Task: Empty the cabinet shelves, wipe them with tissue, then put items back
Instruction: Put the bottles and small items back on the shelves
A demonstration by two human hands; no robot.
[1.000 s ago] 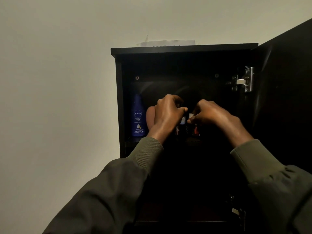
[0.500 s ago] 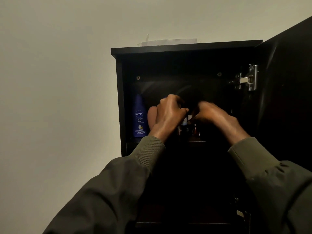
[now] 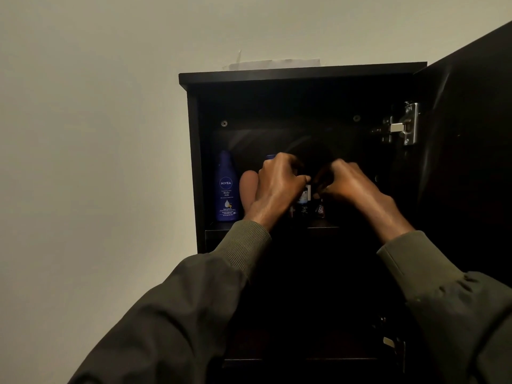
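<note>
Just right of the blue lotion bottle (image 3: 226,187) on the cabinet (image 3: 302,74) shelf, small bottles (image 3: 304,200) are pinched by the curled left hand (image 3: 277,187) and right hand (image 3: 349,184), seemingly gathered for handling together.

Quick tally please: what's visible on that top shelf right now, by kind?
Blue Nivea body milk bottle: 1
Pinkish-brown rounded container: 1
Small dark bottles, nail-polish size: at least 3, some hidden by the hands
Blue-topped item behind the left hand: 1
Total: at least 6

Blue bottle (image 3: 226,187) reads "NIVEA Body Milk"
</note>
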